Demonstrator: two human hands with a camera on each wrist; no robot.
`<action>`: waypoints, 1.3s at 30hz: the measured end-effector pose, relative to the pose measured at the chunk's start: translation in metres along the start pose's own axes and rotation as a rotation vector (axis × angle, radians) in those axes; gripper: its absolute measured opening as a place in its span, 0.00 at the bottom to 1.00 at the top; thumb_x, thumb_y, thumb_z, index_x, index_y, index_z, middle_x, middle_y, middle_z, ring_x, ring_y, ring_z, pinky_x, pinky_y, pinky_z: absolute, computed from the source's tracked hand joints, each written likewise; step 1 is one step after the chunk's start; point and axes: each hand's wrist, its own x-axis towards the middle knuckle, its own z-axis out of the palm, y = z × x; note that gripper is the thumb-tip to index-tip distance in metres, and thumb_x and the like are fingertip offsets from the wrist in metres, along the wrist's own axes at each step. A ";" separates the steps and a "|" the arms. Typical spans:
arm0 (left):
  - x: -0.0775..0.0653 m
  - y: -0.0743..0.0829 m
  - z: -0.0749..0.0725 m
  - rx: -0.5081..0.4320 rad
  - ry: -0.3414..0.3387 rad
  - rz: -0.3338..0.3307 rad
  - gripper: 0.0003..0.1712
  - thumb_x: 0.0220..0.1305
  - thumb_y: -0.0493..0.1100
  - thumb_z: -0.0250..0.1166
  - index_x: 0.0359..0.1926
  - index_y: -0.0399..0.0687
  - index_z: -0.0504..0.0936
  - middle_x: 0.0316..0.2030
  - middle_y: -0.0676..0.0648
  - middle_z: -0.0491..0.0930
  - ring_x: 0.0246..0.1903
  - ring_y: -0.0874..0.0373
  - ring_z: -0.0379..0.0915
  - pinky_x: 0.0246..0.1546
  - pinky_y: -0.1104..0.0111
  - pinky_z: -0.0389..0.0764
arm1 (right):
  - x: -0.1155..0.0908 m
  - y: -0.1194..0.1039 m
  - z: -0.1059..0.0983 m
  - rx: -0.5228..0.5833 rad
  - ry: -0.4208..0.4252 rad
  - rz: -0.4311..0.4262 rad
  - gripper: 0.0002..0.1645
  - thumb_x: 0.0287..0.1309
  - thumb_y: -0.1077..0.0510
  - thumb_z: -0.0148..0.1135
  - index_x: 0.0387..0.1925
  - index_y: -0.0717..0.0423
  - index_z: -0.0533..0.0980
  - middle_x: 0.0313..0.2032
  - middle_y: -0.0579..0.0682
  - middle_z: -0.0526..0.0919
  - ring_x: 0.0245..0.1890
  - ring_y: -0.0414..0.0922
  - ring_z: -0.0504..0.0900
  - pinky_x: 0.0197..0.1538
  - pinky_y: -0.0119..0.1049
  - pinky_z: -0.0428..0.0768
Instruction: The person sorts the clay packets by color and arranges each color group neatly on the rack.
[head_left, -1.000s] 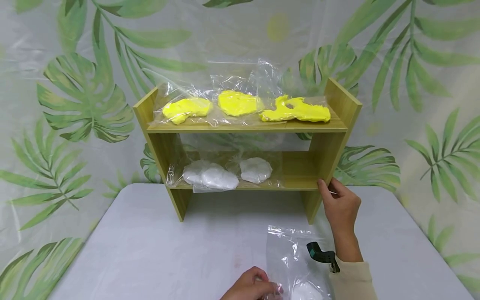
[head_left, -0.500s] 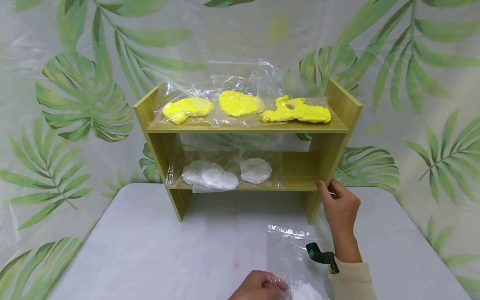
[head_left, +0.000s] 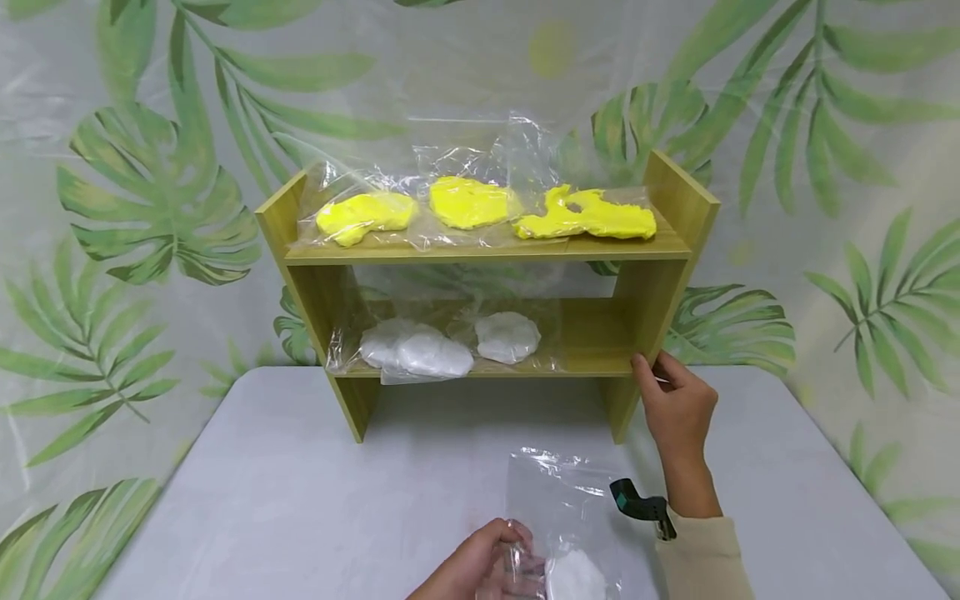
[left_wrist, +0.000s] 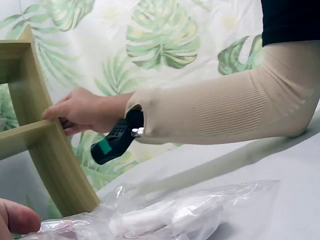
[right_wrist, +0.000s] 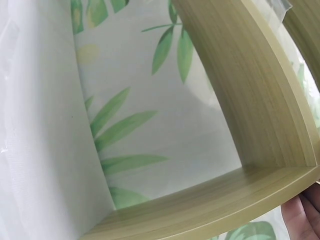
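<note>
My left hand (head_left: 480, 558) holds a clear zip bag (head_left: 558, 492) with a white, clay-like lump (head_left: 574, 577) inside, low in the head view. Its fingers show through the plastic, with the thumb at the bag's left edge. In the left wrist view the thumb (left_wrist: 20, 218) lies beside the crinkled bag (left_wrist: 165, 215). At the right side of a small wooden shelf (head_left: 487, 260), my right hand (head_left: 681, 408) grips the upright panel, thumb on the front edge at the lower board. The right wrist view catches only some fingers (right_wrist: 302, 215) by the wood.
Several bagged clay-like lumps rest on the shelf: yellow ones (head_left: 472, 204) on the upper board and white ones (head_left: 433, 352) to the left on the lower. The shelf stands on a white table (head_left: 300, 500) before a leaf-patterned curtain (head_left: 187, 83).
My left hand and the zip bag have shifted left, and more fingers now show through the plastic. My right hand keeps its grip on the shelf. The head view has tilted slightly.
</note>
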 end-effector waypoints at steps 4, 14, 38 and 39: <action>-0.004 0.003 -0.006 -0.106 0.004 -0.058 0.09 0.62 0.48 0.40 0.29 0.59 0.66 0.35 0.50 0.74 0.41 0.50 0.79 0.48 0.52 0.77 | 0.000 -0.001 0.001 -0.001 0.000 -0.005 0.13 0.56 0.55 0.68 0.39 0.60 0.86 0.30 0.56 0.87 0.28 0.17 0.75 0.30 0.14 0.73; -0.010 0.008 -0.007 -0.084 0.129 -0.054 0.37 0.64 0.73 0.41 0.50 0.46 0.67 0.42 0.40 0.78 0.39 0.46 0.79 0.44 0.52 0.80 | 0.000 0.000 0.001 0.001 -0.012 0.020 0.15 0.57 0.53 0.67 0.42 0.58 0.85 0.32 0.55 0.87 0.29 0.18 0.76 0.31 0.14 0.73; -0.008 0.005 -0.014 0.223 0.392 0.169 0.17 0.53 0.32 0.67 0.45 0.28 0.80 0.33 0.46 0.84 0.30 0.60 0.79 0.32 0.71 0.81 | 0.000 0.002 0.001 0.003 -0.009 0.002 0.13 0.57 0.54 0.67 0.40 0.59 0.86 0.31 0.55 0.87 0.29 0.18 0.76 0.31 0.14 0.73; -0.007 0.004 -0.014 0.224 0.390 0.165 0.17 0.54 0.32 0.66 0.45 0.28 0.80 0.32 0.46 0.83 0.29 0.60 0.79 0.30 0.71 0.81 | 0.000 0.001 0.001 0.002 -0.010 0.004 0.13 0.58 0.54 0.67 0.41 0.59 0.86 0.31 0.55 0.87 0.29 0.18 0.76 0.31 0.14 0.73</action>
